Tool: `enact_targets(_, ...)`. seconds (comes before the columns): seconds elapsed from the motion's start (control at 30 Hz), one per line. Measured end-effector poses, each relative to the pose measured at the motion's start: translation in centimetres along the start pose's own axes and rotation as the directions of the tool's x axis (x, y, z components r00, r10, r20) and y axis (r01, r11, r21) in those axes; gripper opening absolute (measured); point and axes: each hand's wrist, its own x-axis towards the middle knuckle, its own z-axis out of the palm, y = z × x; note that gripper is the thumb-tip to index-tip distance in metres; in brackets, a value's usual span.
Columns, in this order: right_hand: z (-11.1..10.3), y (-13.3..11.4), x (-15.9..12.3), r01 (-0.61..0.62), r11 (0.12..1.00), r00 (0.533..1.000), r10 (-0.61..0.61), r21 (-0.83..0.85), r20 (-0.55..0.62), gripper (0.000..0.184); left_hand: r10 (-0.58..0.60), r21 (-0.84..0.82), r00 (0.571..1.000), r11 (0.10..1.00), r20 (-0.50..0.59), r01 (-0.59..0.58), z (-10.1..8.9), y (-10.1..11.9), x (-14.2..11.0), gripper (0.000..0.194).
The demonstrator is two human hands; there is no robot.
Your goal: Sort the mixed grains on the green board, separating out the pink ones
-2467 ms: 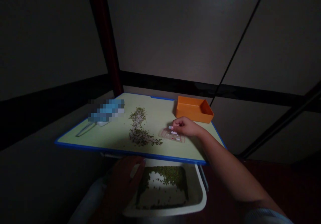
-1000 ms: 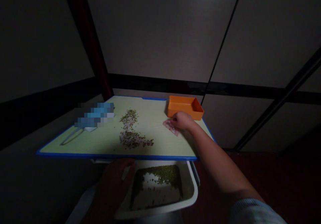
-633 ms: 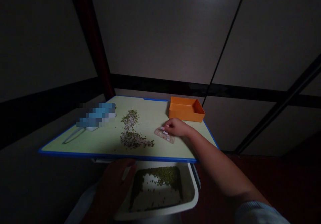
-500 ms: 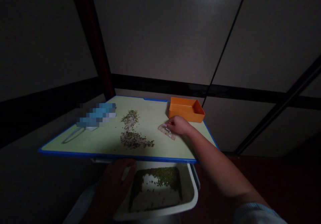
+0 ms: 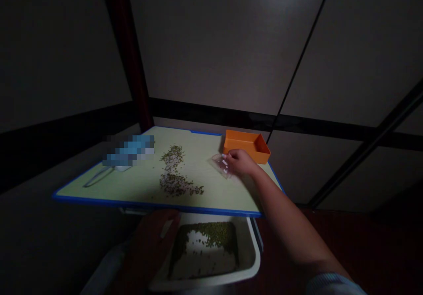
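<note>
My right hand (image 5: 243,162) is closed in a pinch on a clear, flat plastic piece with pinkish markings, which looks like a protractor (image 5: 218,165). It is held tilted and blurred over the right half of a pale board (image 5: 128,182) with a blue rim. Left of it, small green grains like mung beans (image 5: 176,184) lie scattered in a long patch. Below the board's near edge, my left hand (image 5: 153,237), in deep shadow, grips the left rim of a white tub (image 5: 256,259). More green grains (image 5: 221,233) lie inside the tub, mostly along its far side.
An orange open box (image 5: 247,145) stands at the board's far right corner, just behind my right hand. A blurred-out blue and white object (image 5: 132,151) with a thin pale handle (image 5: 99,177) lies at the left. Dark panels (image 5: 211,43) rise behind the board.
The protractor has shifted about and changed tilt in my right hand, dipping nearer and then moving back toward the orange box. My left hand keeps its place. The view has swung slightly.
</note>
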Motion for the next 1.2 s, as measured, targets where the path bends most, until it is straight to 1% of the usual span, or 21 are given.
enact_targets(0.07, -0.1, 0.0, 0.01, 0.028, 0.997, 0.999, -0.025, 0.07, -0.035, 0.042, 0.003, -0.002, 1.0, 1.0, -0.006, -0.003, 0.01, 0.05, 0.01, 0.042)
enact_targets(0.17, -0.23, -0.16, -0.07, 0.045, 0.992, 0.997, -0.038, 0.118, -0.062, 0.043, -0.001, 0.003, 1.0, 1.0, -0.006, 0.001, -0.07, 0.27, 0.05, 0.043)
enact_targets(0.3, -0.14, -0.1, -0.09, 0.048, 0.989, 0.998, -0.042, 0.137, -0.041, 0.045, 0.008, 0.005, 1.0, 1.0, -0.005, -0.008, -0.17, 0.49, 0.12, 0.043)
enact_targets(0.43, 0.06, 0.2, -0.05, 0.054, 0.993, 0.998, -0.056, 0.108, 0.01, 0.045, 0.031, 0.008, 0.999, 0.999, -0.019, -0.031, -0.21, 0.48, 0.18, 0.043)
enact_targets(0.63, 0.01, -0.09, -0.26, 0.022, 0.997, 0.999, -0.025, 0.07, 0.047, 0.043, 0.004, 0.011, 1.0, 1.0, -0.021, -0.004, -0.16, 0.45, 0.09, 0.042)
enact_targets(0.87, -0.02, 0.0, -0.34, 0.003, 0.999, 0.995, -0.008, 0.054, 0.096, 0.039, -0.007, 0.009, 1.0, 1.0, 0.009, 0.007, -0.2, 0.31, 0.06, 0.041)
enact_targets(1.13, -0.19, -0.29, -0.44, 0.023, 1.0, 0.993, -0.025, 0.019, 0.112, 0.036, 0.006, 0.0, 1.0, 1.0, -0.016, -0.006, -0.37, 0.68, 0.19, 0.042)
enact_targets(1.2, -0.28, -0.45, -0.48, 0.023, 1.0, 0.993, -0.024, 0.015, 0.114, 0.035, 0.005, -0.003, 1.0, 1.0, -0.002, -0.005, -0.32, 0.55, 0.12, 0.041)
